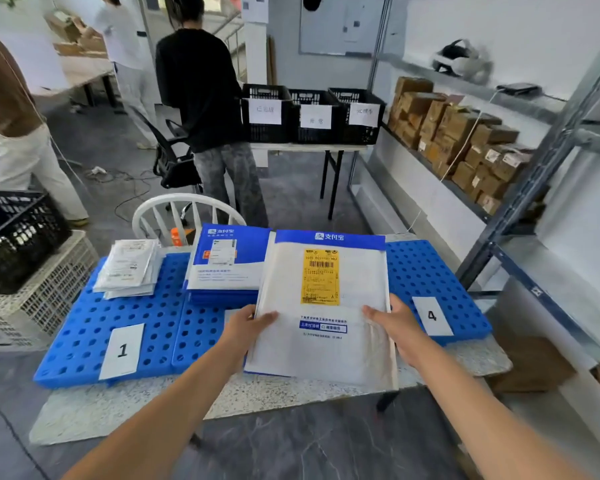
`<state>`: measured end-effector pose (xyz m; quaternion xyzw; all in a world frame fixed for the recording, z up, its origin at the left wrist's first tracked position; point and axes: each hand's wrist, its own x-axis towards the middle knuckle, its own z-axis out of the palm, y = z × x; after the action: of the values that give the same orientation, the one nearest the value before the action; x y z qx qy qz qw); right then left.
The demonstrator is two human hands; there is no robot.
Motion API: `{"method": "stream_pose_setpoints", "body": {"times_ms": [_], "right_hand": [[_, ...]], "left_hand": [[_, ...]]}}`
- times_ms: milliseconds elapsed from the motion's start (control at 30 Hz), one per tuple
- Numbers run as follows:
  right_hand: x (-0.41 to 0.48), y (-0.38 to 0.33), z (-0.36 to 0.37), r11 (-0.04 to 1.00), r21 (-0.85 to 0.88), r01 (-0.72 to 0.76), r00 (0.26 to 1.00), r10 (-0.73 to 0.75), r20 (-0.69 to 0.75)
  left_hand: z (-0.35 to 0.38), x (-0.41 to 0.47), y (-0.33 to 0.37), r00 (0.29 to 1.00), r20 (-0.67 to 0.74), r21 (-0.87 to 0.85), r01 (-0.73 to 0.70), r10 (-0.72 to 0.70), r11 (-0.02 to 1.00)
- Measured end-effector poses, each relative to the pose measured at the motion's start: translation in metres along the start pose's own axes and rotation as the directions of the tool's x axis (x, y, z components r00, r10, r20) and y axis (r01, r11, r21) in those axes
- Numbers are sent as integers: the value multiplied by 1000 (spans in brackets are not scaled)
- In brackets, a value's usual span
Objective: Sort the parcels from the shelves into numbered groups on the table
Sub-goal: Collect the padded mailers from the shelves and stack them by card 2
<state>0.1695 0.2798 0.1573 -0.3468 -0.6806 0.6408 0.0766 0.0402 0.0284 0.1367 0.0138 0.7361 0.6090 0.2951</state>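
done: white stack (129,268) sat at tabletop's (118,414) far-left, blue stack (224,271) mid-back | now: my left hand (252,325) and right hand (394,325) had fingers pinching the mailer (326,341) over the middle front | left: nothing by card 4 (432,316) yet, shelf boxes (458,140) loads lol

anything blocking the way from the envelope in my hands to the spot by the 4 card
Nothing visible. The left hand and right hand hold the envelope; the blue mat behind the 4 card, to its right, is bare. The blue parcel stack lies left of it.
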Motion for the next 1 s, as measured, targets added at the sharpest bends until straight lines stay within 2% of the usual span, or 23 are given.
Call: {"method": "stream_pose_setpoints", "body": {"times_ms": [100, 400, 633, 1000], "right_hand": [[14, -6, 25, 999, -44, -11, 1000, 11, 10], [78, -28, 75, 987, -154, -52, 995, 65, 81], [144, -47, 113, 989, -148, -33, 986, 56, 157], [244, -74, 159, 988, -144, -55, 945, 98, 312]], "left_hand": [[-22, 15, 3, 999, -46, 24, 4, -3, 1000], [-60, 61, 7, 988, -144, -58, 40, -48, 998], [-81, 106, 30, 966, -243, -84, 64, -83, 994], [-107, 183, 56, 913, -386, -8, 143, -135, 990]]}}
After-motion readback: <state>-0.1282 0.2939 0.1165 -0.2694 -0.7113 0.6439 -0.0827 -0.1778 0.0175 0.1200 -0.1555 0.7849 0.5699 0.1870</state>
